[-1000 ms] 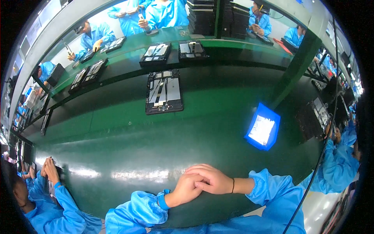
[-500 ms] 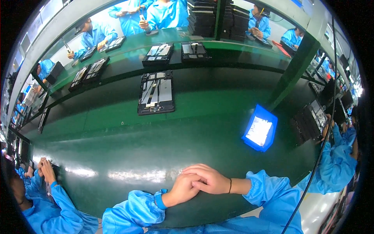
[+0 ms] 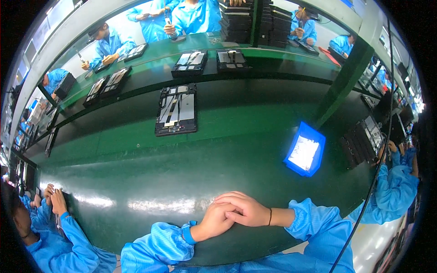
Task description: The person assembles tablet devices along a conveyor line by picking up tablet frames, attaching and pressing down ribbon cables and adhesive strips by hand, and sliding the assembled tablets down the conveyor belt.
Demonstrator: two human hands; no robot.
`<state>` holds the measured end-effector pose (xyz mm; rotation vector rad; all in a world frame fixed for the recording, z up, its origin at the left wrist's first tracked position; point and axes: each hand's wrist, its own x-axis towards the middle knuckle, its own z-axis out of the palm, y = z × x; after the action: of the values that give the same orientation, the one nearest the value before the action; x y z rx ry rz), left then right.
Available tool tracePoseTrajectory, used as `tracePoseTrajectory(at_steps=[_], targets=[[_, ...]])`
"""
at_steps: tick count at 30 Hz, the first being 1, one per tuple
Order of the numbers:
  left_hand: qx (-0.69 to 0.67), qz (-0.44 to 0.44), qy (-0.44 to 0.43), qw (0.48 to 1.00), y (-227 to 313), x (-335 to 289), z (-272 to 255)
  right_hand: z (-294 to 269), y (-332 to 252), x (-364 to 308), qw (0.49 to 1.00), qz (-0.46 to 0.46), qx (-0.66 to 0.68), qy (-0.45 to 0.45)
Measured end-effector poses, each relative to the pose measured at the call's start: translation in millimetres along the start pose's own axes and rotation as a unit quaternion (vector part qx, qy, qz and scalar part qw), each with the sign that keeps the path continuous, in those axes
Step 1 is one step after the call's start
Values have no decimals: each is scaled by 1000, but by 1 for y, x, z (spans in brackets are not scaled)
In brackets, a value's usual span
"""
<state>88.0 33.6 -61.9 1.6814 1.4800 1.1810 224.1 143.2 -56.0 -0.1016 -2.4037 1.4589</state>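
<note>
My left hand (image 3: pixel 214 223) and my right hand (image 3: pixel 243 210) rest clasped together on the near edge of the green bench (image 3: pixel 150 182). The right hand lies over the left; neither holds anything. Both forearms are in blue sleeves, the left with a blue wrist strap. An opened tablet chassis in a black tray (image 3: pixel 176 109) lies on the dark conveyor belt, well beyond my hands. A blue bin of small white parts (image 3: pixel 305 149) sits to the right of my hands.
More trays with opened devices (image 3: pixel 190 63) sit on the raised green shelf, with stacked black trays (image 3: pixel 236 20) behind. Several workers in blue coats sit across the line. A person's hands (image 3: pixel 53 202) work at my left, another person (image 3: pixel 398 182) at my right. A green post (image 3: pixel 341 77) stands right.
The tray with the opened tablet has drifted left along the belt. My clasped hands have stayed put.
</note>
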Motion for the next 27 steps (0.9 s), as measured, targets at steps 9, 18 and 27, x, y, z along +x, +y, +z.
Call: tracePoseTrajectory(at_steps=[9, 18, 27], targets=[[-19, 0, 25, 1000, -4, 11, 20, -15, 8, -8, 1000, -8, -2, 1], [5, -25, 35, 999, -9, 22, 41, -26, 27, -22, 1000, -24, 3, -13], [-16, 8, 45, 999, -17, 26, 44, -25, 40, -21, 1000, 12, 22, -2]])
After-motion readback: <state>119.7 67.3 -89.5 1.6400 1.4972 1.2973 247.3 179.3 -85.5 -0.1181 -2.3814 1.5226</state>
